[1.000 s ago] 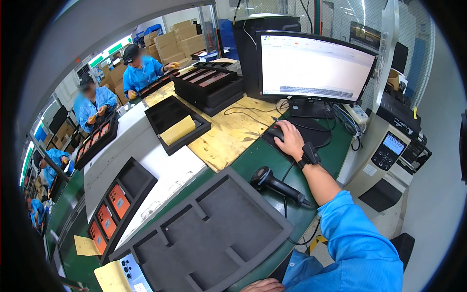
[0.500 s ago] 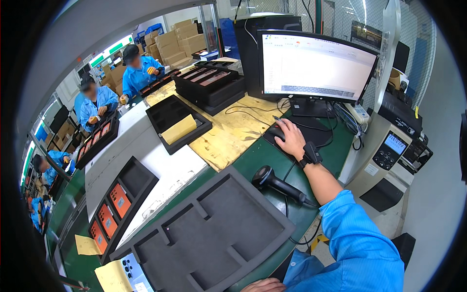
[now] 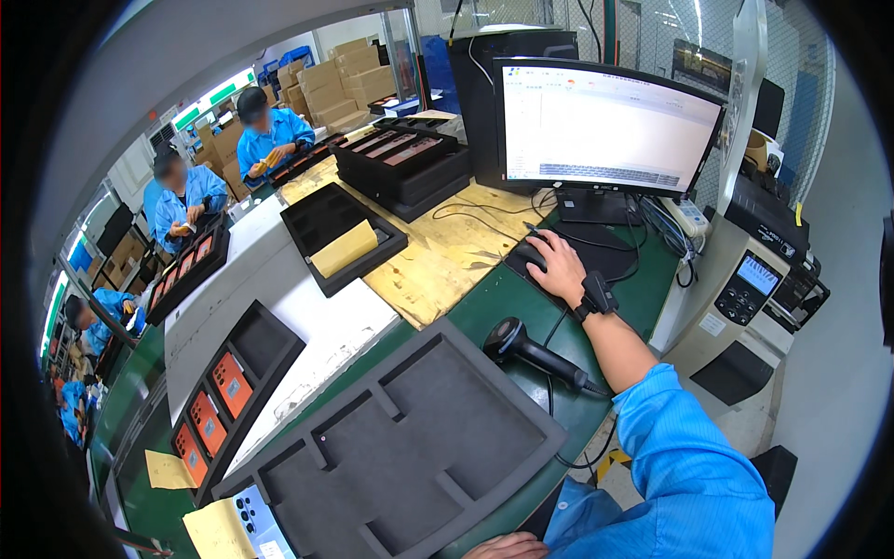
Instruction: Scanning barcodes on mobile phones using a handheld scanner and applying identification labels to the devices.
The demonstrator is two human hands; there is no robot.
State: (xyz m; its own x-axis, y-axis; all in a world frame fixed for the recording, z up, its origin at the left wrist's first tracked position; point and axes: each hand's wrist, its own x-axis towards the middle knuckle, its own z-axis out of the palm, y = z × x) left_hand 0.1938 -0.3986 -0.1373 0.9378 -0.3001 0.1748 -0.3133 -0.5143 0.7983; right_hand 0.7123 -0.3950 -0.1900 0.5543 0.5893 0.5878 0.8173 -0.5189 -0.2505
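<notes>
Your right hand (image 3: 562, 270) rested on the black mouse (image 3: 524, 252), right of centre in the frame, with its fingers curled down over it. The mouse sat at the edge of a dark mat (image 3: 596, 261), on the green tabletop (image 3: 456, 321). A dark device (image 3: 599, 293) was strapped to your right wrist, and your blue sleeve (image 3: 689, 447) filled the lower right. Your left hand (image 3: 507, 547) was partly cut off at the bottom edge, near the lower side of the big black tray (image 3: 391, 447); you could not tell from this view whether its fingers were together or apart.

The monitor (image 3: 610, 121), lit up, stood at the upper right, beyond your right hand. Just below that hand, a black scanner (image 3: 540, 354) lay beside the big tray, its cable running to the lower right. A pale printer (image 3: 736, 321) stood at the right. At the lower left, a blue phone (image 3: 256, 524) lay at the big tray's corner, next to yellow paper (image 3: 219, 531). Above them, a narrow black tray (image 3: 261, 331) held three orange phones (image 3: 207, 424). Two co-workers (image 3: 265, 140) in blue were in the upper left.
</notes>
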